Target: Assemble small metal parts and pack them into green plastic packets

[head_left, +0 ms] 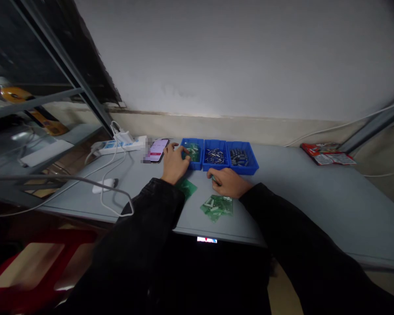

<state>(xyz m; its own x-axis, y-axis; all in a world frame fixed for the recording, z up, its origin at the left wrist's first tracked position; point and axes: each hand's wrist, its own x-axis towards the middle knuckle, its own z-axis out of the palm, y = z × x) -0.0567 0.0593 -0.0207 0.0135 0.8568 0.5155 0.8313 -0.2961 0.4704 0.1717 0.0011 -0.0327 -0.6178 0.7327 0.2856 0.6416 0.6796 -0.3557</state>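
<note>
My left hand (175, 163) is at the left blue bin (196, 166), its fingers bent over the bin's left edge; the bin holds small green bags. Whether the fingertips grip anything is hidden. The middle blue bin (216, 167) contains thin metal pieces, and the right blue bin (248, 169) contains grey cylindrical pieces. My right hand (229, 182) is closed in front of the middle bin, its fingers curled round something too small to make out. Below it lie green bags with white pieces (216, 207). Another green bag (187, 188) rests beside my left wrist.
A phone (158, 150) and a white power strip (134, 145) are left of the bins. White cables and a white plug-like item (104, 186) lie at the left. A red packet (327, 154) sits at the far right, before the wall.
</note>
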